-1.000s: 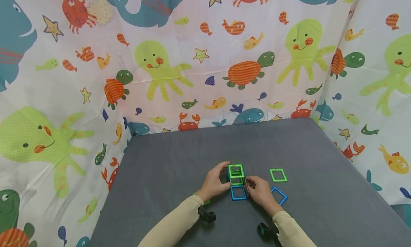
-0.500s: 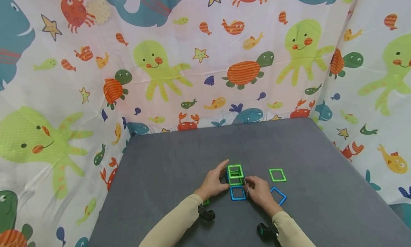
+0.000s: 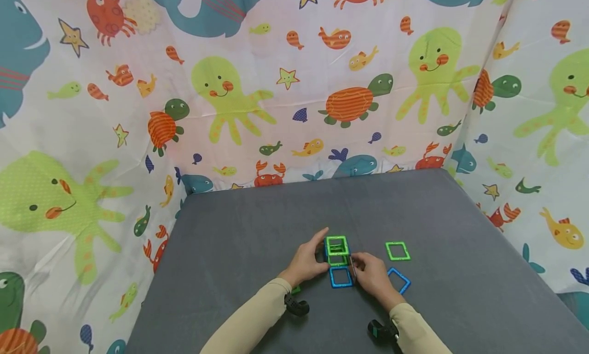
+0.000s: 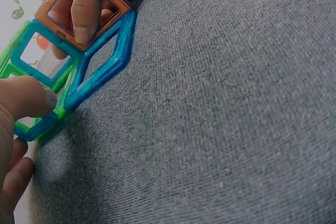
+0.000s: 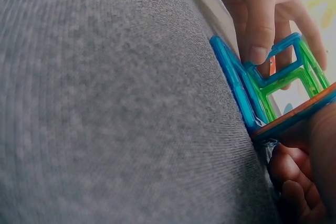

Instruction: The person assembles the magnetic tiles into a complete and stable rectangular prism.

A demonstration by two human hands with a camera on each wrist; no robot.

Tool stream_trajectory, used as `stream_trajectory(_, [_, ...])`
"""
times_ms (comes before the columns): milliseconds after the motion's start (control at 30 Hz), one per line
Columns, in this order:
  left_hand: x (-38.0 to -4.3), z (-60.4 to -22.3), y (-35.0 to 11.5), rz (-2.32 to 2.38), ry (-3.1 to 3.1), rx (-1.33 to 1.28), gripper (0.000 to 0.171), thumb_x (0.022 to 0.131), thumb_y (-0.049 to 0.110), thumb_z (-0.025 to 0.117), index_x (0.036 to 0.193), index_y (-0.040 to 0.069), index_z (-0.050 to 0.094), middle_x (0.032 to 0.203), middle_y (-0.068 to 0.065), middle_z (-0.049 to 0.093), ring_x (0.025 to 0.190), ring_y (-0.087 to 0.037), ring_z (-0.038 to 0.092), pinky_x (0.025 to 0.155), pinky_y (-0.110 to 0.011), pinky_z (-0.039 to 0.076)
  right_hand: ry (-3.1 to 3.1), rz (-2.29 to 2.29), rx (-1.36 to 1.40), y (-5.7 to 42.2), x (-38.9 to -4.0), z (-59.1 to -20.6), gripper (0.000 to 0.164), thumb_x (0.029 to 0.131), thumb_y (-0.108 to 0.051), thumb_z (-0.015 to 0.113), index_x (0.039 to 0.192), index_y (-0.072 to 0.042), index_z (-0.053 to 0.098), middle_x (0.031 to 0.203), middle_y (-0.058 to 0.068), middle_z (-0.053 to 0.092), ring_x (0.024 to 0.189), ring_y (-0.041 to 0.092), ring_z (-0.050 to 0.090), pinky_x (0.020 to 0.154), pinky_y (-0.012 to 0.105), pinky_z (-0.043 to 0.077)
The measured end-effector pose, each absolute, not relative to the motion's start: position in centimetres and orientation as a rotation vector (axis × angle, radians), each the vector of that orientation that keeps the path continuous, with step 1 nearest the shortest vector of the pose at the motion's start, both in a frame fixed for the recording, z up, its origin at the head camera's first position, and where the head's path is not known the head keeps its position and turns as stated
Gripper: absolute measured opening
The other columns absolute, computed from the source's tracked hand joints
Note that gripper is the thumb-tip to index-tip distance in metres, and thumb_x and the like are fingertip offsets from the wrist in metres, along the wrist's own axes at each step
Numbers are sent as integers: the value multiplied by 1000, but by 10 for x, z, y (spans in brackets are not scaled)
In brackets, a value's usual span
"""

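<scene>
Left hand point(image 3: 306, 262) — grip set thumb and fingers about the left side of a tile box point(image 3: 337, 255), green and blue frames, standing on the grey tabletop point(image 3: 257, 221). Right hand point(image 3: 371, 273) — grip pinching an orange tile point(image 4: 59, 30), held on edge beside the right edge of a flat blue tile point(image 3: 341, 285) adjoining the box's near side. Loose, farther right: one green tile point(image 3: 398, 259); one blue diamond-turned tile point(image 3: 401, 275), partly hidden by the wrist. Near left wrist: one green piece point(image 3: 296, 289), mostly hidden.

No words, brands, labels or numbers can be read on the square frames point(image 3: 342, 286) between the left hand point(image 3: 304, 262) and right hand point(image 3: 371, 276), or on the cloth point(image 3: 294, 108) beyond them.
</scene>
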State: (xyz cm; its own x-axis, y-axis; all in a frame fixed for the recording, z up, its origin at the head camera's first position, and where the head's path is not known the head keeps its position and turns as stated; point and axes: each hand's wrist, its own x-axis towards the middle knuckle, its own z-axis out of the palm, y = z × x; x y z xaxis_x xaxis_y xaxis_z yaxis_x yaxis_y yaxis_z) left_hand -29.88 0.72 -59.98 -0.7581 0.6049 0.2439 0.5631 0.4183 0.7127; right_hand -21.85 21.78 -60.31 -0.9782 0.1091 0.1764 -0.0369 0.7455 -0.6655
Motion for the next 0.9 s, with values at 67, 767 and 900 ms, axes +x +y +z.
stream_trajectory(67, [-298, -600, 7, 1269, 2606, 1073, 91, 83, 8, 77, 161, 18, 31, 155, -11, 51, 130, -25, 62, 103, -41, 53, -2737, 1057, -59, 218, -219, -603, 21, 87, -6, 74, 107, -1, 75, 84, 4, 69, 73, 12, 59, 66, 29, 51])
stream_trajectory(767, [-292, -584, 15, 1254, 2650, 897, 69, 93, 44, 73, 149, 12, 51, 142, -7, 63, 115, -18, 67, 93, -35, 57, -2735, 1015, -47, 216, -218, -604, 20, 87, -7, 75, 106, -3, 76, 82, 2, 68, 72, 10, 58, 66, 29, 49])
stream_trajectory(900, [-294, -583, 12, 1189, 2653, 932, 69, 92, 35, 74, 152, 14, 48, 147, -5, 59, 117, -17, 65, 93, -34, 56, -2710, 1009, -24, 217, -218, -603, 19, 87, -7, 74, 105, -2, 76, 82, 2, 68, 71, 11, 59, 65, 29, 50])
